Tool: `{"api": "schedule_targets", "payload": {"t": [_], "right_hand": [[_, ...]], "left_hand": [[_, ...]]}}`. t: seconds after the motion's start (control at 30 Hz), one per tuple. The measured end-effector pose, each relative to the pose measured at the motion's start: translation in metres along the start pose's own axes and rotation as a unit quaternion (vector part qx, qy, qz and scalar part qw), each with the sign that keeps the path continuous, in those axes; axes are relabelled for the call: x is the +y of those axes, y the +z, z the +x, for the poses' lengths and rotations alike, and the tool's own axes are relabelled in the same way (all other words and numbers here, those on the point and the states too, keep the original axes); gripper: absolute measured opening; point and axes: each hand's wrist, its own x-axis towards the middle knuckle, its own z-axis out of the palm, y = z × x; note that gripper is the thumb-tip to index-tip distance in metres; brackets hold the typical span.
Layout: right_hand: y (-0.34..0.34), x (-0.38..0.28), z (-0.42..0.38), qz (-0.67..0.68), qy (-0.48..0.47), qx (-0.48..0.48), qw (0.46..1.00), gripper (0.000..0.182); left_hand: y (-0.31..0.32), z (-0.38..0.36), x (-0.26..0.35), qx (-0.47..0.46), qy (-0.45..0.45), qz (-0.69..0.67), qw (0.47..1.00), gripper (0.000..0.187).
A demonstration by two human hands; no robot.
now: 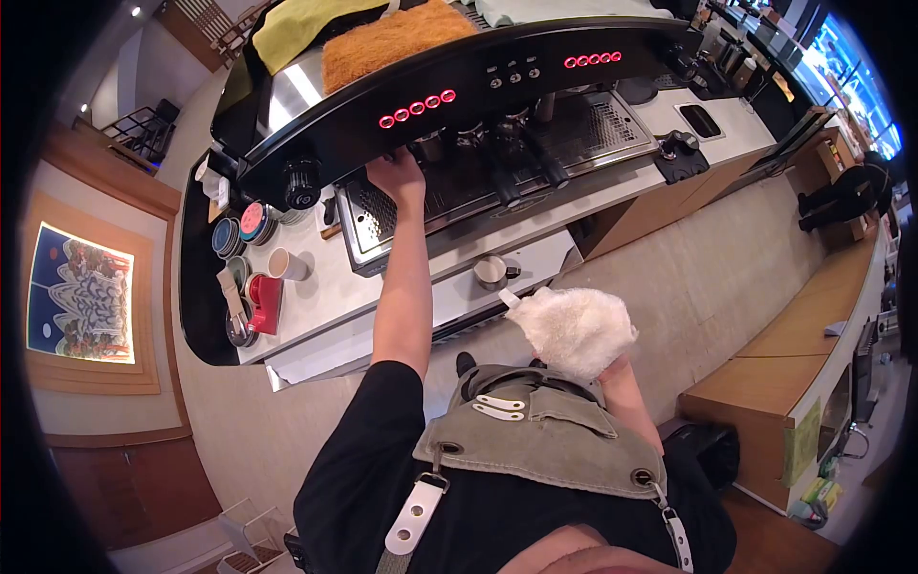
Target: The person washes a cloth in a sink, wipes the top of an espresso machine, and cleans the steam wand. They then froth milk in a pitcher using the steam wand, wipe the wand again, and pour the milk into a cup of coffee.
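My left hand (397, 177) reaches up under the front panel of the black espresso machine (354, 139), at its left end above the drip tray (371, 215). The fingers are curled; what they hold, if anything, is hidden by the panel. A white fluffy cloth (574, 330) is gripped in my right hand (617, 369), held in front of my apron; the cloth covers most of the fingers. Two portafilters with black handles (504, 182) hang from the machine, right of my left hand. Below the machine stands a round metal vessel (491, 271) with a dark handle.
On the counter's left are a paper cup (286, 265), a red tape dispenser (266, 304) and stacked lids (254, 222). A tamper (681, 143) sits on a black mat at the right. An orange cloth (392, 43) lies atop the machine. Another person (846, 191) is far right.
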Motion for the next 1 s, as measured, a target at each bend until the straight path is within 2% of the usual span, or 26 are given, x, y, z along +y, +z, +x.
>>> {"api": "schedule_targets", "payload": {"t": [0.07, 0.1, 0.17, 0.27, 0.3, 0.4, 0.47, 0.53, 0.57, 0.6, 0.63, 0.67, 0.7, 0.73, 0.77, 0.8, 0.87, 0.9, 0.97, 1.0], "right_hand": [[0.006, -0.001, 0.004, -0.024, -0.005, -0.028, 0.999, 0.085], [0.003, 0.000, 0.006, -0.034, 0.001, -0.012, 0.999, 0.085], [0.003, 0.002, 0.012, -0.054, 0.010, 0.021, 0.998, 0.085], [0.025, 0.006, 0.025, -0.014, 0.055, 0.040, 0.998, 0.097], [0.020, 0.009, 0.025, -0.024, 0.050, 0.047, 0.997, 0.096], [0.006, 0.021, 0.028, -0.059, 0.029, 0.046, 0.997, 0.094], [0.004, 0.028, 0.030, -0.084, 0.005, 0.020, 0.996, 0.092], [0.013, 0.035, 0.039, -0.066, 0.014, 0.044, 0.997, 0.094], [0.020, 0.038, 0.048, -0.059, 0.021, 0.053, 0.997, 0.095], [0.028, 0.041, 0.059, -0.066, 0.012, 0.011, 0.998, 0.094], [0.037, 0.045, 0.070, -0.072, 0.003, -0.028, 0.997, 0.092], [0.042, 0.049, 0.080, -0.075, -0.009, -0.063, 0.995, 0.090], [0.042, 0.051, 0.092, -0.086, 0.015, -0.026, 0.996, 0.082], [0.050, 0.052, 0.112, -0.025, 0.083, -0.021, 0.996, 0.074], [0.059, 0.053, 0.131, 0.036, 0.150, -0.008, 0.988, 0.069], [0.078, 0.051, 0.145, -0.012, 0.196, 0.005, 0.980, 0.074], [0.083, 0.051, 0.162, -0.042, 0.207, 0.001, 0.977, 0.085], [0.089, 0.053, 0.162, -0.057, 0.198, 0.013, 0.978, 0.079], [0.104, 0.055, 0.167, -0.088, 0.184, 0.031, 0.979, 0.068], [0.104, 0.059, 0.170, -0.182, 0.174, 0.025, 0.967, 0.061]], "left_hand": [[0.009, 0.014, -0.007, 0.046, 0.096, -0.001, 0.994, 0.013], [0.012, 0.018, -0.010, 0.068, 0.143, -0.002, 0.987, 0.012], [0.014, 0.018, -0.010, 0.069, 0.137, -0.029, 0.988, 0.011], [0.017, 0.027, -0.015, 0.041, 0.147, -0.014, 0.988, 0.011], [0.020, 0.030, -0.019, 0.027, 0.152, 0.000, 0.988, 0.011], [0.026, 0.037, -0.024, 0.059, 0.203, 0.008, 0.977, 0.012], [0.021, 0.031, -0.034, -0.009, 0.074, -0.092, 0.993, 0.018], [-0.011, 0.005, -0.005, -0.028, -0.062, -0.214, 0.974, 0.023], [-0.045, -0.014, 0.019, -0.147, -0.190, -0.168, 0.956, 0.034], [-0.086, -0.036, 0.040, -0.261, -0.312, -0.118, 0.906, 0.046], [-0.118, -0.060, 0.034, -0.365, -0.394, -0.189, 0.822, 0.058], [-0.145, -0.081, 0.025, -0.461, -0.465, -0.254, 0.712, 0.070], [-0.172, -0.085, 0.045, -0.476, -0.541, -0.304, 0.624, 0.078], [-0.195, -0.087, 0.063, -0.478, -0.613, -0.349, 0.524, 0.086], [-0.206, -0.091, 0.046, -0.458, -0.613, -0.375, 0.522, 0.093], [-0.215, -0.079, 0.074, -0.363, -0.614, -0.393, 0.580, 0.077], [-0.221, -0.063, 0.058, -0.409, -0.446, -0.328, 0.726, 0.056], [-0.226, -0.053, 0.059, -0.352, -0.491, -0.344, 0.719, 0.036], [-0.238, -0.044, 0.052, -0.344, -0.454, -0.284, 0.771, 0.035], [-0.243, -0.040, 0.050, -0.339, -0.435, -0.252, 0.795, 0.035]]}}
